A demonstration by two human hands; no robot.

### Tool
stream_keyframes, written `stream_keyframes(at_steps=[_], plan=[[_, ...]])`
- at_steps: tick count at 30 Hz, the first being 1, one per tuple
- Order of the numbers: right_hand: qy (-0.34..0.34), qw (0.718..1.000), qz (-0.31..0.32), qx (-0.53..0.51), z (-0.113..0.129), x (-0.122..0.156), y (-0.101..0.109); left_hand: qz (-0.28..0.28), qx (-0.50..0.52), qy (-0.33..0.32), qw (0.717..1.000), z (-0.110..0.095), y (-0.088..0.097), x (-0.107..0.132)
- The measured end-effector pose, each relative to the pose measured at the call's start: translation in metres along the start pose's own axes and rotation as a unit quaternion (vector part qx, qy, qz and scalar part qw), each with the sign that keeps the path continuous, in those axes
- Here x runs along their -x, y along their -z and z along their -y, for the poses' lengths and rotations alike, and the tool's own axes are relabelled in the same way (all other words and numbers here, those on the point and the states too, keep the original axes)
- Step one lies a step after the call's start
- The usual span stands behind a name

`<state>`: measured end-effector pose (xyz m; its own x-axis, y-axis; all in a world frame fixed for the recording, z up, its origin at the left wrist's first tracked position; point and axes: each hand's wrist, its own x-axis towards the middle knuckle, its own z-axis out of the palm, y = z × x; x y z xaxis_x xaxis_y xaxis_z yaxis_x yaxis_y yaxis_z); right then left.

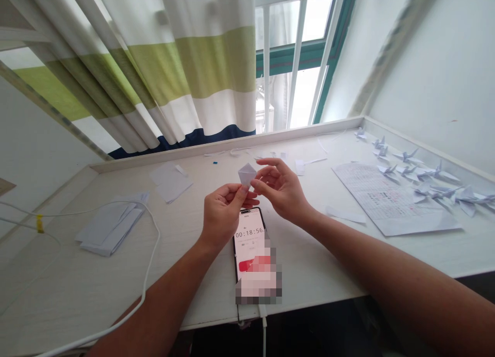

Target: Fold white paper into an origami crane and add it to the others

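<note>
A small folded piece of white paper (246,174), kite-shaped with crease lines, is held up above the top end of a phone. My left hand (225,207) pinches its lower corner between thumb and fingers. Just right of the paper is my right hand (281,189); its thumb tip meets or nearly meets the paper's edge, while the index finger stretches out above and the other fingers curl loosely. The phone (251,246) lies on the desk below, its screen showing a running-time display, with its lower part blurred out.
Several folded paper cranes (433,189) stand along the desk's right side, some by a printed sheet (390,205). Stacked paper (112,225) and loose sheets (171,181) lie at left. A white cable (152,254) crosses the left forearm. Paper strips (346,214) and a curtain (154,63) are also there.
</note>
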<state>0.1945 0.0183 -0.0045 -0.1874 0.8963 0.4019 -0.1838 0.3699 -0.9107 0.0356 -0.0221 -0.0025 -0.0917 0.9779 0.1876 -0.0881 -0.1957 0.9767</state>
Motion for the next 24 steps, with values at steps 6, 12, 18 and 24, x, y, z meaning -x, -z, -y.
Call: stream_keyframes(at_steps=[6,12,18,24], plan=[[0.018,0.999,0.0,0.048,0.0,0.0,0.001,0.059,-0.026,0.045,0.997,0.002,0.001,0.0],[0.025,0.999,0.021,0.041,-0.003,0.0,0.002,0.001,-0.072,-0.052,0.996,0.004,0.007,-0.005],[-0.011,0.997,0.045,0.057,0.002,0.0,0.001,-0.023,-0.055,-0.07,0.996,0.003,0.009,-0.009],[-0.032,0.996,0.073,0.036,0.007,-0.001,0.003,-0.024,-0.047,-0.049,0.997,-0.003,0.009,-0.008]])
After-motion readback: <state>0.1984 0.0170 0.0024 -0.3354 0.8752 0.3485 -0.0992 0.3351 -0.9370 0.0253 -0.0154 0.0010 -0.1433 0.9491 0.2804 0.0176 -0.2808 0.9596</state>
